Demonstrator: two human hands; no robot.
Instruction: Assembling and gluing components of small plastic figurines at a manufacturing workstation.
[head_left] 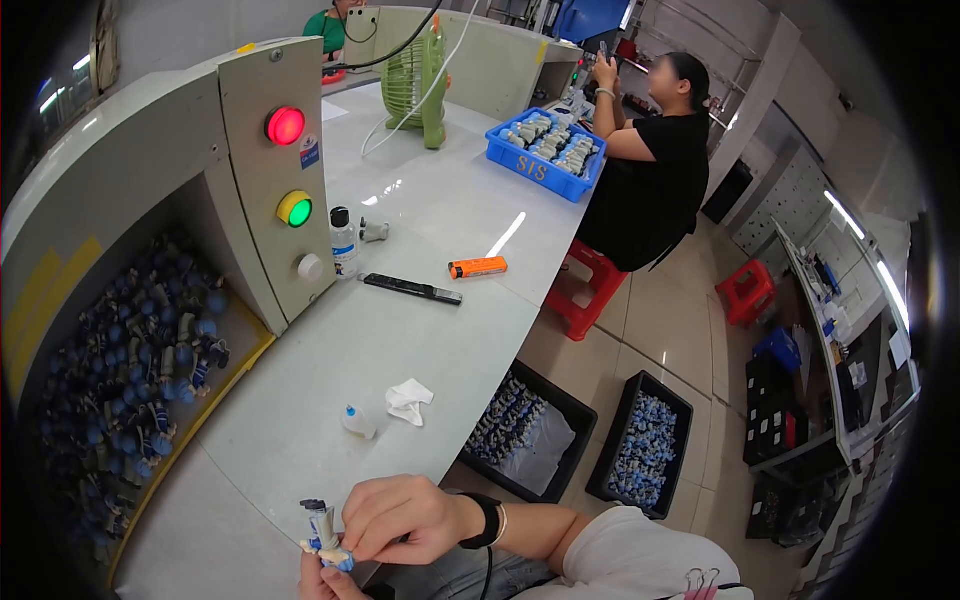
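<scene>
Down at the bottom edge of the frame, a bit left of centre, the person has both hands on a small white cylindrical part (323, 532) with a dark cap on top and blue bits at its base. The right hand (400, 517) is curled over, fingertips pinching the lower blue end. The left hand (322, 581) is mostly cut off by the frame edge, so only a few fingers show cupping the part from underneath; how tightly it's closed is hard to say.

The part looks like rigid moulded plastic, light enough to hold with fingertips alone, probably a bit slick on the smooth white barrel. Best grip is likely round the barrel or at the wider blue base, not on the thin dark top, which looks like the bit most likely to snap or pop off.

Just above on the pale surface (380, 340) sit a small clear dropper bottle (358, 421) and a crumpled white tissue (408, 400). At the left of the frame, a machine bin (120, 380) is heaped with similar blue-and-white parts, under a panel with a red light (286, 126) and green light (296, 209).
</scene>
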